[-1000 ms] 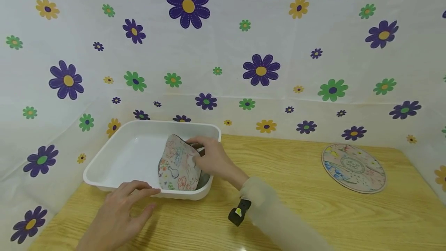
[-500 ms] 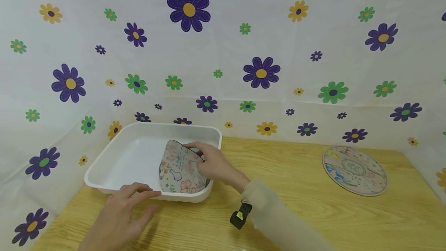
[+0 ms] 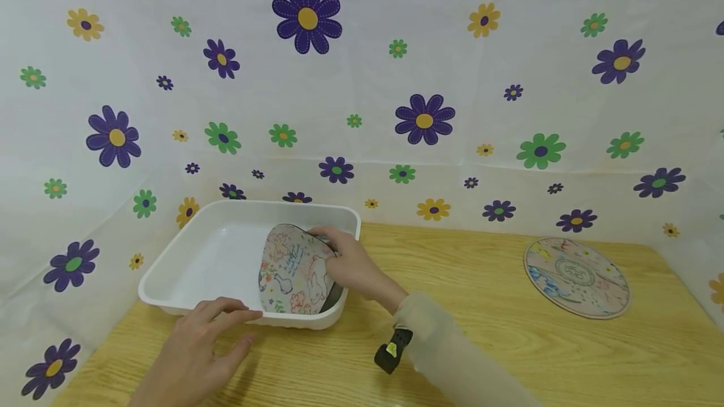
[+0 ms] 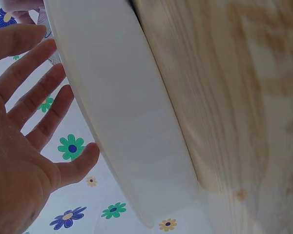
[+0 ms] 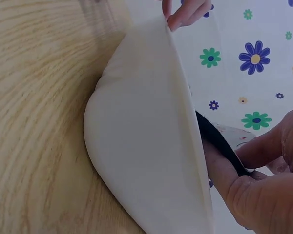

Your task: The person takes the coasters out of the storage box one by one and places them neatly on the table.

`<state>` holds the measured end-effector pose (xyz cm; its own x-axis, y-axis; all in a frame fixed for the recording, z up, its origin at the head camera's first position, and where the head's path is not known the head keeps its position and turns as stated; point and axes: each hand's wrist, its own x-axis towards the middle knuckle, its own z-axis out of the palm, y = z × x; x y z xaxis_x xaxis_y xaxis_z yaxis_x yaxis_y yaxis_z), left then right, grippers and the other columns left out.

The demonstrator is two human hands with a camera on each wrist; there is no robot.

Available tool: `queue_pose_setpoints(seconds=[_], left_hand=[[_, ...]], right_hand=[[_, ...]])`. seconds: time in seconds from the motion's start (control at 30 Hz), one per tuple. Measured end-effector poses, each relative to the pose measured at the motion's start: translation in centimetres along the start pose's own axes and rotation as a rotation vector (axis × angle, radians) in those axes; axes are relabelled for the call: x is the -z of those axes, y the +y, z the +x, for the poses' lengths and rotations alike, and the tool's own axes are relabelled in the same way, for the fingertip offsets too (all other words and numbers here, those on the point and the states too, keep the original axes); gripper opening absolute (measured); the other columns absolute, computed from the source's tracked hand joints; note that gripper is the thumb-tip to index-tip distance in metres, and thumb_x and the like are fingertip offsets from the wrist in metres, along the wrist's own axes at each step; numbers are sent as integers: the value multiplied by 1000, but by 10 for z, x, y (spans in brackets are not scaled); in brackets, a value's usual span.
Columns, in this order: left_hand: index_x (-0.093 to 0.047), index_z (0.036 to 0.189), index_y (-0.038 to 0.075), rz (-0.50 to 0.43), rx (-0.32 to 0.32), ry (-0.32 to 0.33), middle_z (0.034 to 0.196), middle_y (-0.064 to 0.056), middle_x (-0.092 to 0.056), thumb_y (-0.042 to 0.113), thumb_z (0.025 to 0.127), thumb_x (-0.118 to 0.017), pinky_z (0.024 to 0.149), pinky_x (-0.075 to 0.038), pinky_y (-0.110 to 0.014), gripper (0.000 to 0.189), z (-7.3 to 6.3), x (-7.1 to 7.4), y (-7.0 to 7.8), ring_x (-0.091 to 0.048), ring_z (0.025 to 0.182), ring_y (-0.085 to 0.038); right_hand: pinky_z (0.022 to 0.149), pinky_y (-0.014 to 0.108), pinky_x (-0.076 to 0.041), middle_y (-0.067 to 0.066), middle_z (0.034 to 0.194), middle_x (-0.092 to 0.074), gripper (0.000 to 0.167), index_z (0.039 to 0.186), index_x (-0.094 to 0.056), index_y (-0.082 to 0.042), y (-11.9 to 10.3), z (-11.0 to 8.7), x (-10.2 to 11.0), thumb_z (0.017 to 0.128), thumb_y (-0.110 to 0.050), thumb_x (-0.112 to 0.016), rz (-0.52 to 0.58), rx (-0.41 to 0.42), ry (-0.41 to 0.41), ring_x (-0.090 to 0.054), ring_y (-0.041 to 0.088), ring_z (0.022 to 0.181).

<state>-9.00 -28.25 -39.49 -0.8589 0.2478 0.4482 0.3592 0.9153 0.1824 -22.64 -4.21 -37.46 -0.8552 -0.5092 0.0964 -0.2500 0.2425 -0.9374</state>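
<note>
In the head view, my right hand pinches the right edge of a mouse pad with a pink floral print. The pad stands tilted and slightly bent inside a white tray, near its right end. Its black underside shows in the right wrist view, with my thumb on one face and fingers on the other. My left hand rests its fingertips along the tray's front rim, fingers extended, as the left wrist view also shows. The pad's lower edge is partly hidden behind the front rim.
A second, round mouse pad with a similar print lies flat on the wooden table at the right. A white sheet with printed flowers hangs behind and on both sides. A black strap circles my right wrist.
The mouse pad has turned slightly in my right hand, showing more black underside at its lower right. The right hand has shifted slightly right; the left has stayed at the rim.
</note>
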Motion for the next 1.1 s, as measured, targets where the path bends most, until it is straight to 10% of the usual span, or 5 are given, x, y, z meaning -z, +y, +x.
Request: queue_pose_setpoints(seconds=[0.27, 1.1], left_hand=[[-77, 106, 29, -21, 28, -31, 107, 8, -70, 20, 79, -86, 83, -56, -49, 30, 0, 0, 0, -65, 99, -17], [-77, 109, 29, -18, 79, -85, 108, 7, -69, 23, 82, -84, 84, -56, -50, 28, 1, 1, 0, -64, 101, -19]], right_hand=[[61, 25, -56, 19, 136, -62, 55, 147, -51, -11, 3, -2, 2, 98, 8, -36, 183, -67, 2, -66, 17, 83], [65, 35, -63, 23, 126, -63, 66, 146, -54, -15, 12, -12, 10, 87, 12, -44, 364, -139, 121, -67, 19, 82]])
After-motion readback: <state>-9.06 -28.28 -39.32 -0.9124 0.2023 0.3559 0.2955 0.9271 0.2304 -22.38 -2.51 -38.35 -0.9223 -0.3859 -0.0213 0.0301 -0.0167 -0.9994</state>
